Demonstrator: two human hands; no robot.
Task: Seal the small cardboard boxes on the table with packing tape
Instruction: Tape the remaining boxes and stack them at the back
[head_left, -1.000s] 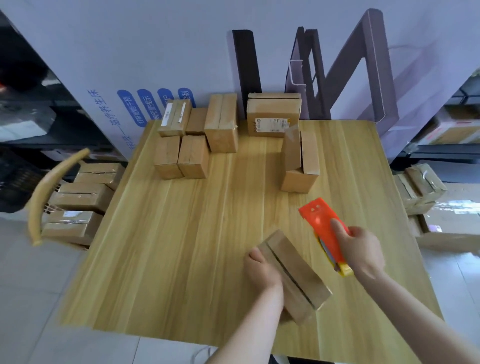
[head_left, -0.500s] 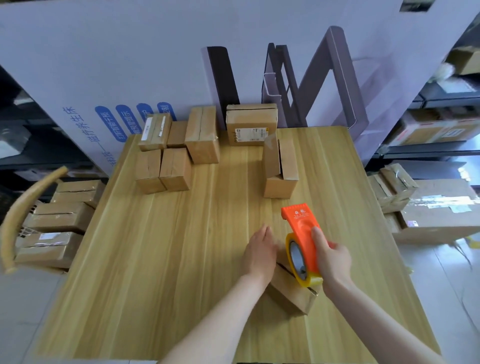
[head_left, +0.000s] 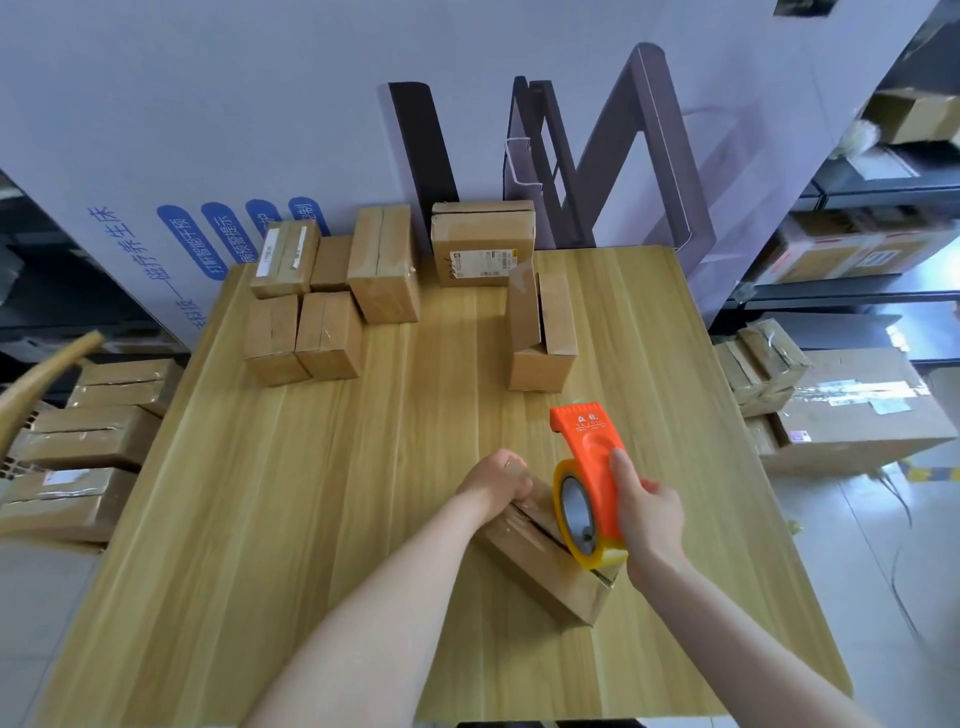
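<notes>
A light wooden table (head_left: 311, 493) fills most of the view. Along its far edge sits a cluster of closed cardboard boxes (head_left: 332, 312), with a labelled box (head_left: 483, 244) to their right and, nearer the middle, an open box (head_left: 540, 338) with its flaps standing up.

Close to the table's near edge, right of centre, lies the small cardboard box (head_left: 540, 571). Its long axis runs diagonally, from far left to near right, with the centre seam facing up.

An orange tape dispenser (head_left: 592, 457) rests its tape roll (head_left: 576, 512) on the box's near-right end, and its cutter end points away from the person.

The right hand (head_left: 647, 514) wraps its fingers around the dispenser, thumb on top. The left hand (head_left: 493, 480) curls its fingers over the box's far end, hiding that end. The roll covers part of the seam, and whether tape already lies along it is hard to make out.
</notes>
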